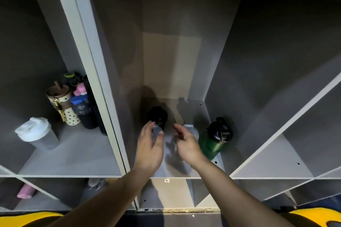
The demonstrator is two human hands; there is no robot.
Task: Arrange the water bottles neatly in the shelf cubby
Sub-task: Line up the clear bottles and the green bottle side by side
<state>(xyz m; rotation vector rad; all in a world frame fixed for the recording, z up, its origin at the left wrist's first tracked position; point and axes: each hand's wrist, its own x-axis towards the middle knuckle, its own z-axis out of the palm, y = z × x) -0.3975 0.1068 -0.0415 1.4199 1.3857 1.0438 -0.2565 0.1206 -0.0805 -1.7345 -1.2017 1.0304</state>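
Note:
The middle shelf cubby (pixel 184 169) holds several bottles. A black bottle (pixel 157 115) stands at the back left. Just in front of it is a grey bottle (pixel 157 132), and my left hand (pixel 149 147) is closed around its lid, fingers on one side and thumb on the other. A second grey bottle (pixel 190 127) stands to the right, mostly hidden behind my right hand (pixel 186 143), which hovers beside it with fingers loosely curled and nothing in them. A green bottle with a black lid (pixel 212 143) leans by the right wall.
The left cubby holds a white-lidded shaker (pixel 35 132) at the front and a cluster at the back right: a cream dotted bottle (pixel 64 110), a black shaker (pixel 86 114), and pink and blue lids. Lower cubbies hold a pink item (pixel 25 191) and grey shoes (pixel 96 183).

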